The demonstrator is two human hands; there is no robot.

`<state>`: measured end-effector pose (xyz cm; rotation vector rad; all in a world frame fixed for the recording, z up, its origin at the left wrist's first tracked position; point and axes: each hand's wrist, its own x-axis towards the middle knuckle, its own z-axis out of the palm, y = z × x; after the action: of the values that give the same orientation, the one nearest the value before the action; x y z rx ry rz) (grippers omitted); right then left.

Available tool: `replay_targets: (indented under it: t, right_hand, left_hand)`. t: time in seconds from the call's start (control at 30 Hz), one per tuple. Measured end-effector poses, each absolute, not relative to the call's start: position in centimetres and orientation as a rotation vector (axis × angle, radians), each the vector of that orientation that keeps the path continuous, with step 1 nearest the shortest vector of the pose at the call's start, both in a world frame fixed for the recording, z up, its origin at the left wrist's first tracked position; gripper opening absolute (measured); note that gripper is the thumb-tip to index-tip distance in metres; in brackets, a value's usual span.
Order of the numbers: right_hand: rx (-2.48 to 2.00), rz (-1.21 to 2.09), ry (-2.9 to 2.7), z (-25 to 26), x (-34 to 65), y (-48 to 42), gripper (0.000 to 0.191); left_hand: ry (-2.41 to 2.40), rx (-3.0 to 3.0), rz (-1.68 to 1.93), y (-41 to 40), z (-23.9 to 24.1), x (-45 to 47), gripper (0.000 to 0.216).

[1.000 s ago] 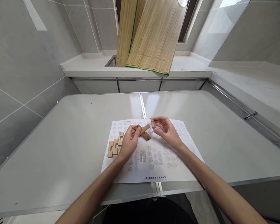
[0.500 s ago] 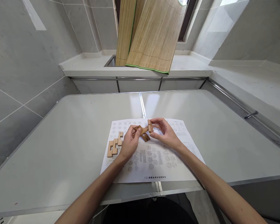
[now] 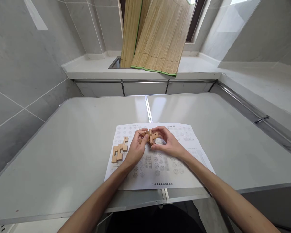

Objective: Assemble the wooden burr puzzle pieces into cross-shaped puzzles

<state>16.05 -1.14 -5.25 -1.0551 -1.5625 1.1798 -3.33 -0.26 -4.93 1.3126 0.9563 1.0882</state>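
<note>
Both my hands meet over a printed sheet of diagrams on a grey table. My left hand pinches crossed wooden puzzle pieces from the left. My right hand grips a short wooden piece and holds it against that cluster; the join itself is partly hidden by fingers. Several loose notched wooden pieces lie on the sheet's left edge, just left of my left hand.
The grey table has a seam down its middle. Behind it runs a white ledge with rolled bamboo mats leaning on it. Tiled walls stand left and right. A metal rail lines the right side.
My right hand has carried its short wooden piece leftward, from apart on the right to against the pieces in my left hand. The left hand has barely moved.
</note>
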Motion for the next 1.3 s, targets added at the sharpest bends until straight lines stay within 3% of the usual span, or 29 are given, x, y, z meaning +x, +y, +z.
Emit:
replay_targets:
  t: [1.3]
  right_hand:
    - [-1.038, 1.251, -1.462, -5.8, 16.4, -0.9, 0.064]
  left_hand:
    - [1.065, 1.392, 1.244, 0.3, -5.4, -3.3, 0.022]
